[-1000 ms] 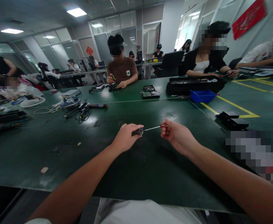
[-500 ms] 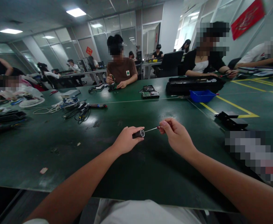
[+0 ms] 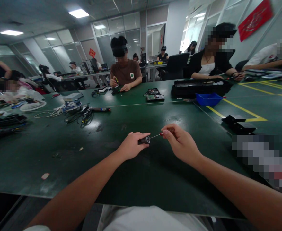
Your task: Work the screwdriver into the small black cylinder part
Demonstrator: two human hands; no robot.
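Observation:
Near the middle of the green table, my left hand (image 3: 131, 146) is closed around a short black cylinder (image 3: 144, 140) whose round, light-rimmed end faces right. My right hand (image 3: 180, 141) grips a screwdriver by its red handle (image 3: 162, 133). The thin metal shaft (image 3: 155, 136) points left and reaches the cylinder's rimmed end. Whether the tip touches or enters the end is too small to tell. Both hands are held above the table surface.
Cables (image 3: 84, 117) and a dark rod-shaped part (image 3: 101, 109) lie ahead to the left. Circuit boards (image 3: 155, 96), a blue tray (image 3: 208, 99) and a long black housing (image 3: 201, 88) stand farther back. Black parts (image 3: 239, 125) lie right. Persons sit across the table.
My right hand has shifted slightly left and down with the screwdriver, and its shaft shows shorter. The cylinder has moved slightly right and down in my left hand.

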